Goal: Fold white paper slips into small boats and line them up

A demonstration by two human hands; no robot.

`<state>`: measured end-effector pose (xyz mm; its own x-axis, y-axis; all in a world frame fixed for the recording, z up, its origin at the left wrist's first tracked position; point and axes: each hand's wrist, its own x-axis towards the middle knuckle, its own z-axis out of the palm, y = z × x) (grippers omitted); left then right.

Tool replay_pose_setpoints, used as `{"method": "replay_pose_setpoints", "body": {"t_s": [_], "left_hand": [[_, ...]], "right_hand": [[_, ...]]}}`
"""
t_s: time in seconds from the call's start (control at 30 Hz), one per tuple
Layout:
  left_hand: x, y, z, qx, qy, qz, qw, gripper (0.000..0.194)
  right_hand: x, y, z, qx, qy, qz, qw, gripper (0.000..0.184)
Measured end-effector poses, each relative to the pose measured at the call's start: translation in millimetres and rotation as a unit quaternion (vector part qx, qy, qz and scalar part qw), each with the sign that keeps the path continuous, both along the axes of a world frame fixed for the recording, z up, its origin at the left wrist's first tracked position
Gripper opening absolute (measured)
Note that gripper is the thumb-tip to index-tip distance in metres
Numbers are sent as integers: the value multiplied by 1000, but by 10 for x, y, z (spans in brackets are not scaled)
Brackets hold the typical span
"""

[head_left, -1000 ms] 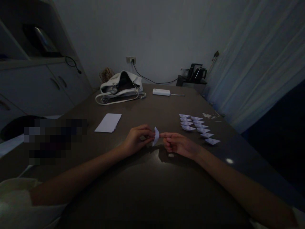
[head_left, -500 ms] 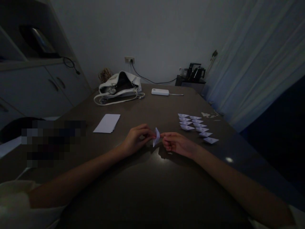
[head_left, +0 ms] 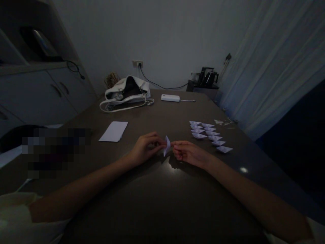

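Note:
Between my hands, a small white paper boat [head_left: 167, 146] is held on end just above the table. My left hand [head_left: 147, 147] pinches it from the left, thumb and fingers closed on the paper. From the other side, my right hand [head_left: 189, 153] meets it with index finger and thumb together, the other fingers curled in. Where the right fingertips meet the paper is partly hidden. Several finished paper boats [head_left: 199, 136] lie in two slanting rows to the right of my hands. A stack of white paper [head_left: 114, 131] rests to the left.
A white handbag [head_left: 128, 90] stands at the back left of the dark table [head_left: 162, 200]. Behind my hands lies a white power bank [head_left: 170, 98] with a short cable. A black kettle [head_left: 210, 78] is beyond the far right corner, near a pale curtain [head_left: 266, 64].
Both hands hold nearly the same pose around the paper boat. The whole view has shifted very slightly.

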<state>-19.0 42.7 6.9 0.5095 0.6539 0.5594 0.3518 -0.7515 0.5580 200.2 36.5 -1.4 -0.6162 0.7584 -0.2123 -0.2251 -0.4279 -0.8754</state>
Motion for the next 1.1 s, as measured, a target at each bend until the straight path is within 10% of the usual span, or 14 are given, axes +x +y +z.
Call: {"method": "replay_pose_setpoints", "body": {"t_s": [0.53, 0.87, 1.1], "left_hand": [[-6, 74, -33, -182, -90, 66, 977, 18], [18, 60, -16, -175, -97, 67, 978, 17], [78, 20, -62, -362, -174, -49, 915, 31]], "right_hand": [[0, -24, 21, 0, -4, 11, 1000, 44], [-5, -11, 17, -13, -3, -10, 1000, 37], [3, 21, -1, -39, 33, -32, 998, 27]]}}
